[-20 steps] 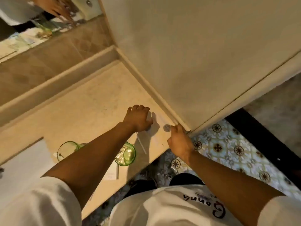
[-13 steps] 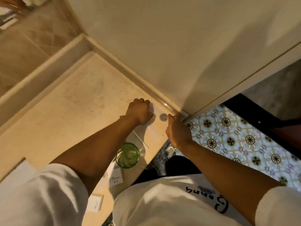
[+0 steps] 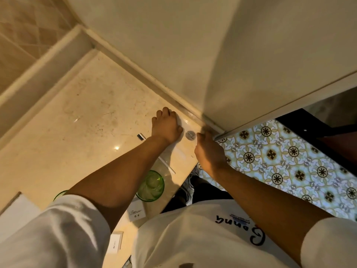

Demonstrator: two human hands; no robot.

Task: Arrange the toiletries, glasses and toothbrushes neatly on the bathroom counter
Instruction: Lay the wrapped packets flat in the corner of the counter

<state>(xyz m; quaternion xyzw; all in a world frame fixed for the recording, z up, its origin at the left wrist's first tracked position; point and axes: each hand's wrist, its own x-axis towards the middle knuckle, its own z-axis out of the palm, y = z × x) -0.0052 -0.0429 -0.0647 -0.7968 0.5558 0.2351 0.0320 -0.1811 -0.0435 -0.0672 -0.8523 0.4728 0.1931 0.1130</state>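
Observation:
My left hand (image 3: 166,126) lies knuckles-up with curled fingers on a flat white packet (image 3: 180,120) at the counter's far right corner. A small round grey disc (image 3: 190,135) sits just right of it. My right hand (image 3: 209,151) hovers at the counter's edge beside the disc, its fingertips hidden. A white toothbrush (image 3: 167,165) runs under my left forearm, and its dark-bristled head (image 3: 141,136) shows on the other side. A green glass (image 3: 150,186) stands near the front edge. The rim of a second green glass (image 3: 59,194) peeks out behind my left sleeve.
Two small white boxes (image 3: 136,212) (image 3: 115,242) lie on the beige marble counter (image 3: 81,117) near its front edge. A raised ledge (image 3: 44,60) and a cream wall (image 3: 173,45) border the counter. Patterned floor tiles (image 3: 280,161) lie to the right.
The view has swung, bringing the toothbrush head and the white boxes into sight. My left hand stays on the packet and my right hand stays beside the disc.

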